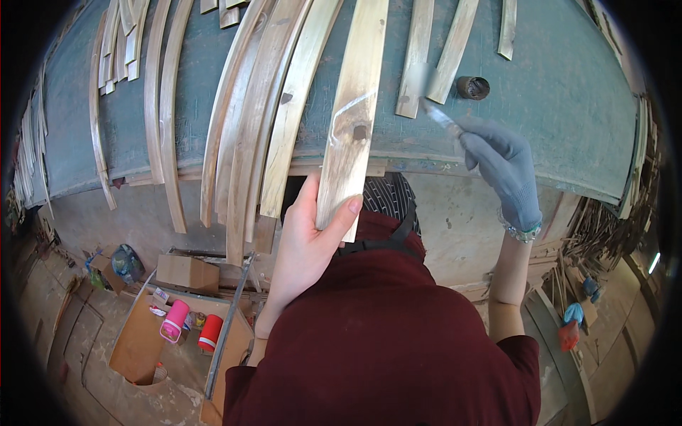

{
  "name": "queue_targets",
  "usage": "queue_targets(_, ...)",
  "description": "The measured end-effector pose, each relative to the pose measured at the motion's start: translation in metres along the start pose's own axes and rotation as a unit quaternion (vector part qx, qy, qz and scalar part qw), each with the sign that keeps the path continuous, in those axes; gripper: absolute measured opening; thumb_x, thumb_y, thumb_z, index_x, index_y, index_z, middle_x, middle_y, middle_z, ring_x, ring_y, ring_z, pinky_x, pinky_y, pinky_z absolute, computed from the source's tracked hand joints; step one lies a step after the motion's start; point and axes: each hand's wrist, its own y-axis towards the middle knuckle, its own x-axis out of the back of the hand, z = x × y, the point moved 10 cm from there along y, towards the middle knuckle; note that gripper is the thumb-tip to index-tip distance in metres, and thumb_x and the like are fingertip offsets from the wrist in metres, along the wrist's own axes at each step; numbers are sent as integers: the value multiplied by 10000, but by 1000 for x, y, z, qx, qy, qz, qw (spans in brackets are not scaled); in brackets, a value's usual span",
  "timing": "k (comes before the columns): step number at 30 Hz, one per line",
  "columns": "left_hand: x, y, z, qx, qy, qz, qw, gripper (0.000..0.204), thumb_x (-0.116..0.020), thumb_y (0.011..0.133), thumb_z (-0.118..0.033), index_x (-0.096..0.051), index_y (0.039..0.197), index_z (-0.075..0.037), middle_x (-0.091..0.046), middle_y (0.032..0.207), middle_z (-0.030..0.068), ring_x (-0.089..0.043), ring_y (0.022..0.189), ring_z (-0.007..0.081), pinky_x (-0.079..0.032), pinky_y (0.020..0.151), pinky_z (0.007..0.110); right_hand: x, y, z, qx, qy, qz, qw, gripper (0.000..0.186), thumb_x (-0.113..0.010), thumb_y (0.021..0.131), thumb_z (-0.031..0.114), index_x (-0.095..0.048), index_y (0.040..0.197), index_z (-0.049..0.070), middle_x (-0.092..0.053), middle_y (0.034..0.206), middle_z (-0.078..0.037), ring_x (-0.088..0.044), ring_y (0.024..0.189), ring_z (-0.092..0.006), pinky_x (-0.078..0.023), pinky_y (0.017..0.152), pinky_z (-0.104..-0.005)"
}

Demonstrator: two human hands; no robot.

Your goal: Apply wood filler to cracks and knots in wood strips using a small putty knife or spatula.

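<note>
My bare left hand point(312, 234) grips the lower end of a pale wooden slat point(347, 163), thumb on its face; the slat has a dark knot, a brown stain and a whitish streak, and reaches up over the green work surface point(582, 135). My right hand point(501, 167), in a grey glove with a beaded band at the wrist, is closed on a spatula point(444, 119), whose blurred blade points up-left near two short slats point(447, 60). An open tin of dark paste point(473, 87) stands just right of those slats.
More long slats point(247, 113) lie left of mine, several overhanging the front edge. Short pieces point(124, 39) lie farther back. Below, a wooden bin point(131, 341) holds pink point(175, 319) and red point(209, 332) containers, near cardboard boxes point(187, 271). Bundled thin strips point(597, 234) lie at the right.
</note>
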Motion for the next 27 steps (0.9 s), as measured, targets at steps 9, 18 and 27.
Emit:
queue_targets(9,4,-4,4,29,6,0,1000,230,-544,869,-165,-477,1041,-26,-548,781,-4,-491,622,9,-403,478,153,102,9,-36,66,-505,-316,800,172,-563,773,213,-662,907,168,-602,764,-79,-580,656,-247,-441,579,-335)
queue_targets(18,6,-4,7,28,35,-8,999,212,-536,874,-167,-478,1022,-26,-554,775,7,-500,619,19,-412,472,164,87,33,-43,95,-657,-279,694,158,-544,754,199,-674,837,236,-547,680,-58,-577,622,-228,-446,551,-347)
queue_targets(27,12,-4,6,19,48,-11,999,204,-539,873,-169,-483,1002,-22,-562,769,14,-508,612,28,-424,474,177,86,24,-31,87,-669,-266,689,142,-558,752,199,-683,810,236,-544,673,-53,-557,598,-245,-427,518,-352)
